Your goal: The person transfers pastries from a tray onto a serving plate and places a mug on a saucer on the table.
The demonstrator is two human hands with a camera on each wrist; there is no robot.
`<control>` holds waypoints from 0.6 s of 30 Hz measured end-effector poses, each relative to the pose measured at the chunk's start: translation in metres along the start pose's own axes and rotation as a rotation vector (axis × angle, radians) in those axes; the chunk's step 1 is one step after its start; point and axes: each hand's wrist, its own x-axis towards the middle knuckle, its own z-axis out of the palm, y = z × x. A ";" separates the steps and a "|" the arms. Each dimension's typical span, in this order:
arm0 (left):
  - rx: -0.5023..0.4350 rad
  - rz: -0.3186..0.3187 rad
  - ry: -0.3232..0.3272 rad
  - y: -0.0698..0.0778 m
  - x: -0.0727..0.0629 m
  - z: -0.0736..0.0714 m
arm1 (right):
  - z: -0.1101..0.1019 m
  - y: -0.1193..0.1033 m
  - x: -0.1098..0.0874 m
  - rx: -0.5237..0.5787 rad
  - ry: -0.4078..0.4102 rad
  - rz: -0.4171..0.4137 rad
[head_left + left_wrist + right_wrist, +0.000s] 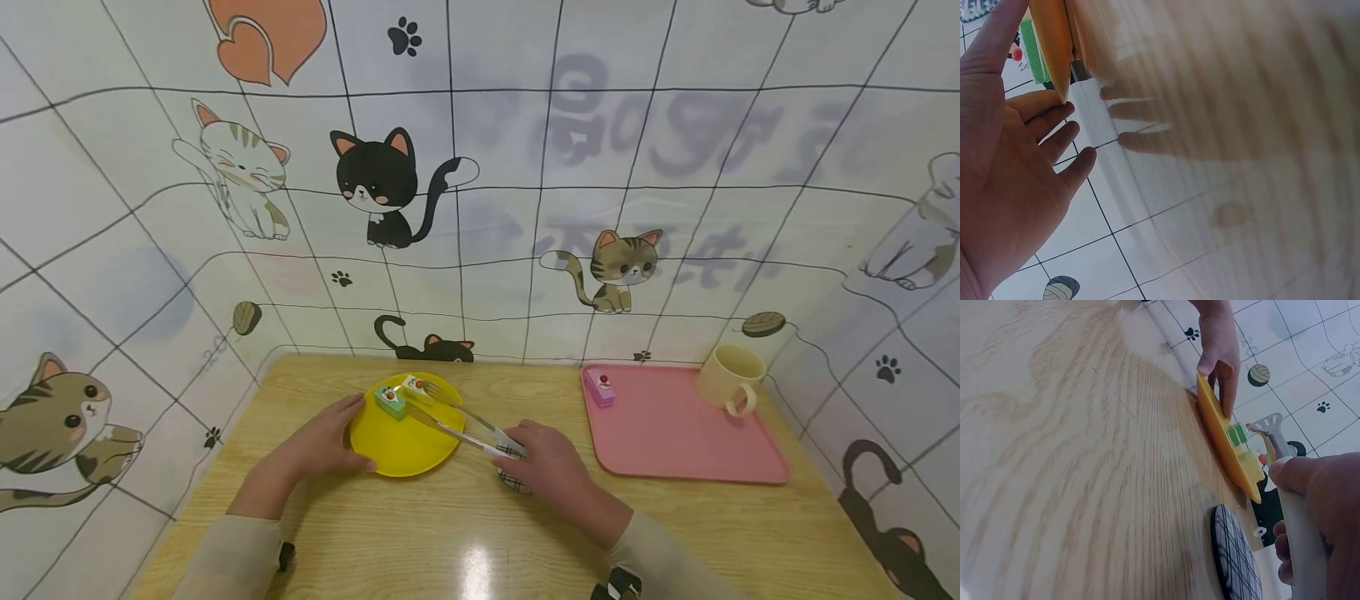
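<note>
On a yellow plate (405, 454) lie two toy cake slices, a green one (390, 402) and a pale yellow one (417, 387), both with a small red topping. My left hand (318, 446) holds the plate's left rim, thumb toward the near edge and fingers farther back. In my right hand (551, 462) is a pair of metal serving tongs (461, 435) with white handles (1304, 550). Their slotted tips stand apart at the yellow slice, which sits between them, with the nearer tip close to the green slice.
Below my right hand lies a checked oval pad (1235, 553) on the wooden table (420, 533). A pink tray (675, 442) at the right bears a pink toy cake slice (599, 388) and a cream mug (729, 377). A cat-patterned wall covering (495, 225) rises behind the table.
</note>
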 end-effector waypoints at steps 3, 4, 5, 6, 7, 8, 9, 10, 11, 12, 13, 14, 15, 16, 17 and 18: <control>-0.007 -0.005 -0.004 0.001 0.001 0.001 | -0.006 0.008 -0.007 0.010 0.017 0.020; -0.004 -0.004 -0.005 0.001 0.001 0.001 | -0.008 0.010 -0.009 0.020 0.023 0.032; -0.004 -0.011 -0.008 0.001 0.002 0.002 | -0.009 0.014 -0.012 0.024 0.030 0.044; -0.005 -0.016 -0.010 0.001 0.002 0.002 | -0.011 0.017 -0.015 0.030 0.037 0.056; -0.007 -0.025 -0.012 0.001 0.002 0.002 | -0.013 0.019 -0.018 0.033 0.045 0.067; -0.008 -0.030 -0.014 0.001 0.002 0.002 | -0.015 0.023 -0.021 0.032 0.055 0.076; -0.010 -0.031 -0.014 0.000 0.001 0.002 | -0.017 0.025 -0.024 0.036 0.068 0.081; -0.011 -0.031 -0.014 0.000 0.001 0.002 | -0.020 0.028 -0.027 0.043 0.078 0.089; -0.016 -0.038 -0.014 0.000 0.001 0.002 | -0.023 0.031 -0.030 0.043 0.090 0.096; -0.017 -0.038 -0.013 0.001 0.001 0.002 | -0.025 0.034 -0.034 0.047 0.100 0.103; -0.019 -0.039 -0.013 0.001 0.001 0.002 | -0.028 0.037 -0.037 0.052 0.108 0.109; -0.018 -0.038 -0.012 0.001 0.001 0.002 | -0.030 0.041 -0.040 0.054 0.118 0.112; -0.017 -0.039 -0.012 0.001 0.001 0.002 | -0.032 0.044 -0.043 0.059 0.125 0.119; -0.018 -0.039 -0.012 0.002 0.001 0.002 | -0.034 0.048 -0.046 0.055 0.131 0.125; -0.018 -0.040 -0.013 0.002 0.001 0.002 | -0.035 0.052 -0.048 0.045 0.140 0.127; -0.018 -0.038 -0.013 0.002 0.001 0.002 | -0.036 0.055 -0.051 0.038 0.148 0.132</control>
